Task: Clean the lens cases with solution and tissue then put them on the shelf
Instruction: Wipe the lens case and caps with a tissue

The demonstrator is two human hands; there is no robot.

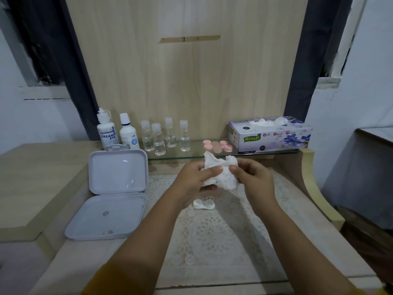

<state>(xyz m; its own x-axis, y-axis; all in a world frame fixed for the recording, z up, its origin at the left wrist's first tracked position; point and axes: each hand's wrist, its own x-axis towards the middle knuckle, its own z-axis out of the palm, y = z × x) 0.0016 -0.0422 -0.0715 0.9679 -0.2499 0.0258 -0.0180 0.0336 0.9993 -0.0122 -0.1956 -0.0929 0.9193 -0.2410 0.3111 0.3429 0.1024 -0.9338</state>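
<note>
While left hand (198, 177) and right hand (252, 177) fingers grip crumpled tissue (221, 171) mid-frame for wiping, 1 white lens case (203, 204) waiting on desk (212, 241) below.

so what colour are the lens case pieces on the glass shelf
Pink lens case pieces, head view.

tissue (221, 173): contents hidden | left fingers (209, 187): mostly hidden behind it

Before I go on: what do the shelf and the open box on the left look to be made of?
Shelf: looks like clear glass, smooth; its edge shows greenish and the wood shows through it.
Open box: seems to be hard plastic, pale lilac-white, slightly glossy; rounded moulded corners and soft highlights on the lid.
</note>
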